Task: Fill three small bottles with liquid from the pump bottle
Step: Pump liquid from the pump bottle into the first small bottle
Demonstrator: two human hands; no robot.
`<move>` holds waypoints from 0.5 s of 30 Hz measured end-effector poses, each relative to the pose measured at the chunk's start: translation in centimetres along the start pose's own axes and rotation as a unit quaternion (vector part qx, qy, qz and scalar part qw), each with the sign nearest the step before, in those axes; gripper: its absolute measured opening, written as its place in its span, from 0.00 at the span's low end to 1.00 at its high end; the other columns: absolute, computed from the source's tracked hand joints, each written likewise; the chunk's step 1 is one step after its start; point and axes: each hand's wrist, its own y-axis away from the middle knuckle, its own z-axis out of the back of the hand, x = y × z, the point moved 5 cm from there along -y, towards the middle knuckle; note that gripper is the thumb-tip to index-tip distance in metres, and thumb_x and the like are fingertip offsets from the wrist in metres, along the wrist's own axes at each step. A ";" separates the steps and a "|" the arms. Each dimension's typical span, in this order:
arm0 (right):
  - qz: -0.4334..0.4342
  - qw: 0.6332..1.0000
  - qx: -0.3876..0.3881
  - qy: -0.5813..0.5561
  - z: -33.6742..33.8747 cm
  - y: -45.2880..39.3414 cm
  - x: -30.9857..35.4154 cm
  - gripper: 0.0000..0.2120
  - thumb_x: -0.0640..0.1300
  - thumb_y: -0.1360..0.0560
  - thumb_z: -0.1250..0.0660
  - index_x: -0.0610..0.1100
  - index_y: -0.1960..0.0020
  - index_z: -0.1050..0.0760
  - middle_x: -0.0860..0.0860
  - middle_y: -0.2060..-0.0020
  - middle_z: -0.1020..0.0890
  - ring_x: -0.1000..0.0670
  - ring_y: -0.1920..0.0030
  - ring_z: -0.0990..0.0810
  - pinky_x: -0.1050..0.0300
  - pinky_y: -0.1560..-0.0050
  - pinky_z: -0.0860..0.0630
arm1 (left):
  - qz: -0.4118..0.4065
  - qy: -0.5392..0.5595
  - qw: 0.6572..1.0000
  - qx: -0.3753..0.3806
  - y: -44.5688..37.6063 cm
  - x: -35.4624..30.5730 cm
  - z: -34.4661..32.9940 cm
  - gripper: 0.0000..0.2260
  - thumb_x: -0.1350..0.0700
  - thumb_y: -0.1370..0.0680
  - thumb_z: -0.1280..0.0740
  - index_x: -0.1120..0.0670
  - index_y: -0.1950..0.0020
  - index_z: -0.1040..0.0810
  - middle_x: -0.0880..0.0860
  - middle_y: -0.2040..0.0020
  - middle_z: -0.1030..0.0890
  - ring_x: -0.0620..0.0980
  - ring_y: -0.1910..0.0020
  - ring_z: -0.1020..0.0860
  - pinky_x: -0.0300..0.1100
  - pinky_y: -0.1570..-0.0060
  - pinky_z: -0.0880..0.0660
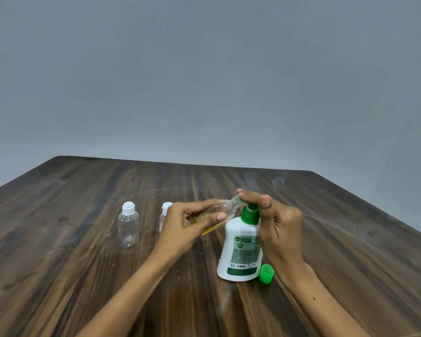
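A white pump bottle (240, 251) with a green pump head and green label stands near the table's middle. My right hand (275, 222) wraps the pump head, fingers pressing on its top. My left hand (187, 227) holds a small clear bottle (223, 208) tilted, its open mouth at the pump's nozzle; yellow liquid sits in its lower end. An empty clear small bottle (128, 224) with a white cap stands upright to the left. A second capped small bottle (165, 212) stands behind my left hand, mostly hidden.
A green cap (266, 274) lies on the dark wooden table (83, 276) just right of the pump bottle's base. A grey wall rises behind the table's far edge.
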 end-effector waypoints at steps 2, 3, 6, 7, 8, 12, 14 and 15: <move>-0.002 1.000 0.010 0.000 0.2 -0.5 0.1 0.33 0.65 0.20 0.52 0.43 0.51 0.16 0.52 0.52 0.15 0.55 0.50 0.16 0.50 0.59 0.19 | -0.001 0.005 1.000 -0.001 0.0 -0.1 -0.1 0.14 0.56 0.28 0.27 0.54 0.43 0.16 0.47 0.48 0.14 0.45 0.44 0.17 0.40 0.43 0.22; -0.002 1.000 0.015 0.002 0.4 -0.9 0.2 0.35 0.66 0.21 0.53 0.43 0.51 0.16 0.53 0.52 0.15 0.56 0.51 0.16 0.50 0.59 0.19 | -0.001 0.007 1.000 -0.002 0.0 -0.1 -0.1 0.14 0.56 0.28 0.27 0.54 0.43 0.16 0.47 0.48 0.14 0.46 0.44 0.17 0.40 0.43 0.22; 0.004 1.000 0.018 0.004 0.6 -1.2 0.5 0.36 0.67 0.21 0.54 0.43 0.52 0.16 0.52 0.52 0.15 0.55 0.51 0.16 0.51 0.58 0.19 | -0.005 0.006 1.000 0.001 -0.1 -0.2 -0.3 0.14 0.56 0.28 0.27 0.54 0.42 0.17 0.46 0.48 0.15 0.45 0.44 0.18 0.40 0.43 0.22; 0.001 1.000 0.015 -0.001 0.6 -0.8 0.4 0.35 0.67 0.21 0.53 0.43 0.51 0.16 0.52 0.52 0.15 0.55 0.51 0.16 0.50 0.58 0.19 | -0.005 0.006 1.000 0.003 -0.1 -0.2 -0.3 0.14 0.56 0.28 0.27 0.54 0.43 0.17 0.46 0.48 0.14 0.45 0.44 0.17 0.39 0.44 0.22; -0.006 1.000 0.012 -0.005 0.4 -0.5 0.2 0.34 0.67 0.21 0.52 0.43 0.51 0.16 0.52 0.52 0.15 0.54 0.50 0.16 0.49 0.58 0.18 | -0.004 0.006 1.000 0.004 -0.1 -0.1 -0.3 0.14 0.56 0.29 0.27 0.53 0.43 0.17 0.46 0.48 0.14 0.45 0.45 0.17 0.37 0.45 0.22; -0.018 1.000 0.015 -0.010 0.4 -0.3 0.0 0.34 0.67 0.21 0.52 0.43 0.50 0.16 0.52 0.50 0.15 0.55 0.48 0.17 0.49 0.56 0.18 | -0.002 0.002 1.000 0.001 0.0 0.0 -0.2 0.14 0.56 0.28 0.27 0.52 0.43 0.17 0.46 0.48 0.14 0.45 0.44 0.17 0.38 0.44 0.22; -0.019 0.999 0.028 -0.022 0.6 -0.7 0.2 0.34 0.67 0.21 0.53 0.44 0.49 0.17 0.53 0.49 0.16 0.55 0.47 0.18 0.50 0.54 0.19 | -0.004 0.008 1.000 0.001 0.0 -0.2 -0.3 0.14 0.56 0.28 0.28 0.52 0.43 0.17 0.46 0.47 0.15 0.45 0.44 0.18 0.39 0.44 0.22; -0.014 0.999 0.030 -0.020 0.7 -0.7 0.2 0.34 0.67 0.21 0.53 0.44 0.49 0.17 0.53 0.48 0.16 0.55 0.46 0.18 0.50 0.53 0.19 | -0.006 0.009 1.000 0.002 -0.1 -0.3 -0.3 0.14 0.56 0.28 0.28 0.52 0.43 0.17 0.46 0.48 0.15 0.45 0.44 0.18 0.39 0.44 0.22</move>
